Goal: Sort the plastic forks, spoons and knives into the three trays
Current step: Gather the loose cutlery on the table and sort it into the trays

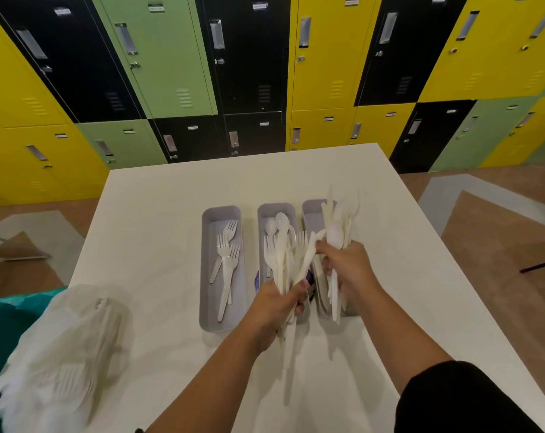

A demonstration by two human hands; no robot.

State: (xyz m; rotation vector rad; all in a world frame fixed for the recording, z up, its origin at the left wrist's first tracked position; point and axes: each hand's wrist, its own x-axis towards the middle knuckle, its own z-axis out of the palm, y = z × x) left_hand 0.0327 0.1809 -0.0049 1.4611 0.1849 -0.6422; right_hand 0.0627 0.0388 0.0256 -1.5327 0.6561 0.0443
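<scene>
1. Behind the fingers, lockers [252, 57] wall off the white table's [158, 214] far edge.
2. Left of them, bare tabletop runs to a plastic bag [62, 348].
3. Under them sit three grey trays [207, 276], the leftmost holding forks [225, 260].
4. Left hand [277, 304] and right hand [347, 264] each grip a mixed cutlery bundle [283, 264].
</scene>
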